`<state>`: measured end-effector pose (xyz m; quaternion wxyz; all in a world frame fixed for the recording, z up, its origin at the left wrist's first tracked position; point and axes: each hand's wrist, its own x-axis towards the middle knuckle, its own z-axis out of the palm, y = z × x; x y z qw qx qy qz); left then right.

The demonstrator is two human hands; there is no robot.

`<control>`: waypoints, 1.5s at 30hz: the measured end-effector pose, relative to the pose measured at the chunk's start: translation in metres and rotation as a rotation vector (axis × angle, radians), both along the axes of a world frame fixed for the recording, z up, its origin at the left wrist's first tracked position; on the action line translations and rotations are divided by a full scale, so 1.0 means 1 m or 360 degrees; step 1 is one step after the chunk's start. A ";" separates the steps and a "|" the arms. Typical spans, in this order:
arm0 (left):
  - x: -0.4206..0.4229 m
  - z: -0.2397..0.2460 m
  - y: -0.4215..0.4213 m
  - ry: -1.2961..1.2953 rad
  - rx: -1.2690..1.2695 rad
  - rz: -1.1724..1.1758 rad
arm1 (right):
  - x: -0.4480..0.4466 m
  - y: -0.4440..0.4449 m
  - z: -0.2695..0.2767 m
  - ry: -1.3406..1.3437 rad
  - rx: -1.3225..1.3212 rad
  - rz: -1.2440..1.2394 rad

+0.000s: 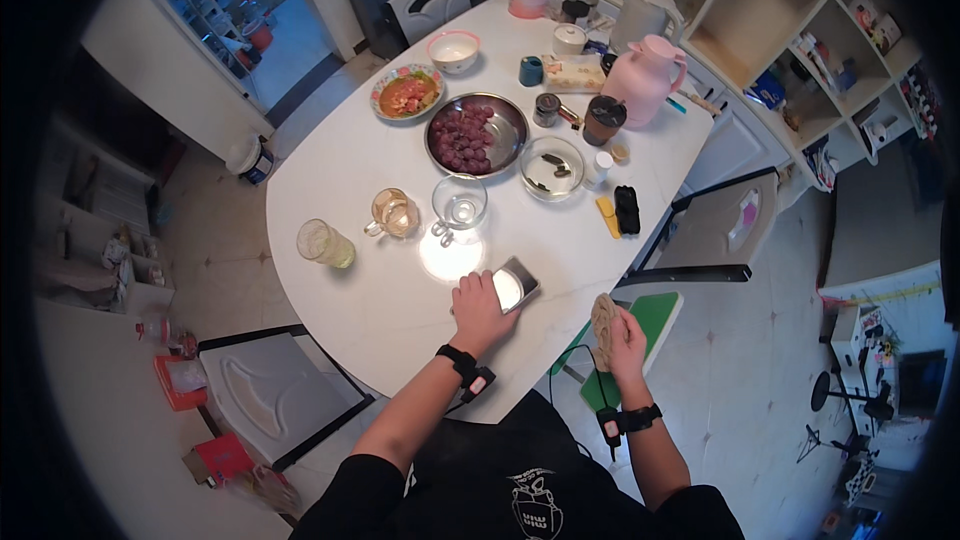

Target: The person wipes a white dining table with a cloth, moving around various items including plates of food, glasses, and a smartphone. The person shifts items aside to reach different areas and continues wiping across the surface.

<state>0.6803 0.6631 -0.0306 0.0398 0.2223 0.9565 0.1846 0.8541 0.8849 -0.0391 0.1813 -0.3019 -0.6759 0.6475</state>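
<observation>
My left hand (480, 309) rests at the near end of the white table (390, 307). It grips the left side of a small shiny rectangular object (531, 283), whose surface carries a bright white patch; whether it is a shallow metal box or a phone, I cannot tell. Past the table's right edge, my right hand (627, 345) holds a bunched beige cloth (602, 319) in the air above a green-topped stool (660, 315). Beyond my left hand stand a clear glass mug (459, 202), an amber glass mug (394, 213) and a tumbler (327, 244) with pale green contents.
Farther back are a steel bowl (514, 127) of grapes, a glass bowl (553, 187) with dark pieces in liquid, a patterned plate (386, 79) of food and a pink thermos jug (637, 90). Folding chairs (262, 382) (720, 225) flank the table. Cables hang from both wrist devices.
</observation>
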 end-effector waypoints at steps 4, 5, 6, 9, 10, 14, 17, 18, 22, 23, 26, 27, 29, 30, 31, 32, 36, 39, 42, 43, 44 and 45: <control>-0.011 0.001 0.037 0.0018 0.0073 -0.0072 | 0.000 -0.008 0.007 -0.0024 0.0016 0.0015; -0.013 0.002 0.049 -0.0019 0.0074 -0.0069 | 0.002 -0.009 0.009 0.0003 0.0054 0.0033; -0.015 0.002 0.061 -0.0069 0.0075 -0.0073 | 0.003 -0.010 0.011 -0.0049 0.0058 0.0025; -0.018 0.000 0.091 -0.0125 0.0042 -0.0106 | 0.011 -0.009 0.015 -0.0102 0.0065 0.0001; -0.020 -0.001 0.100 -0.0122 0.0035 -0.0123 | 0.013 -0.008 0.017 -0.0117 0.0046 -0.0015; -0.030 -0.011 0.127 0.0061 -0.0098 -0.0462 | 0.022 -0.004 0.020 -0.0227 -0.0325 -0.0112; -0.044 -0.018 0.139 0.0109 -0.0108 -0.0657 | 0.027 0.000 0.023 -0.0233 -0.0212 -0.0092; -0.049 -0.020 0.143 0.0111 -0.0121 -0.0670 | 0.028 0.002 0.023 -0.0168 -0.0198 -0.0083; -0.070 -0.022 0.155 0.0030 -0.0116 -0.0813 | 0.030 0.006 0.025 -0.0088 -0.0248 -0.0116; -0.073 -0.022 0.156 0.0032 -0.0116 -0.0829 | 0.030 0.007 0.025 -0.0075 -0.0280 -0.0128; -0.075 -0.021 0.154 0.0025 -0.0043 -0.0831 | 0.031 0.006 0.024 -0.0110 -0.0245 -0.0093; -0.073 -0.020 0.150 0.0131 0.0029 -0.0815 | 0.030 0.004 0.023 -0.0139 -0.0280 -0.0071; -0.064 -0.017 0.132 0.0323 0.0170 -0.0773 | 0.026 0.002 0.020 -0.0146 -0.0288 -0.0030; -0.058 -0.014 0.118 0.0274 0.0241 -0.0716 | 0.023 0.000 0.020 -0.0168 -0.0280 0.0007; -0.050 -0.011 0.100 0.0230 0.0311 -0.0655 | 0.017 -0.002 0.020 -0.0187 -0.0272 0.0050; -0.041 -0.006 0.078 0.0194 0.0386 -0.0580 | 0.010 -0.004 0.022 -0.0226 -0.0248 0.0089; 0.013 0.015 -0.030 -0.0228 0.0319 -0.0151 | -0.034 -0.020 0.045 -0.0123 -0.0180 0.0390; 0.065 0.034 -0.106 -0.0459 0.0348 0.0290 | -0.073 -0.048 0.071 0.0243 0.0252 0.0602; 0.122 0.039 -0.165 -0.0550 0.0392 0.0719 | -0.106 -0.080 0.080 0.0563 0.0750 0.0763; 0.140 0.037 -0.179 -0.0548 0.0432 0.0868 | -0.114 -0.090 0.079 0.0558 0.0740 0.0966; 0.157 0.034 -0.192 -0.0543 0.0474 0.1013 | -0.122 -0.098 0.076 0.0501 0.0707 0.1182; 0.173 0.030 -0.204 -0.0542 0.0513 0.1153 | -0.128 -0.108 0.071 0.0442 0.0660 0.1393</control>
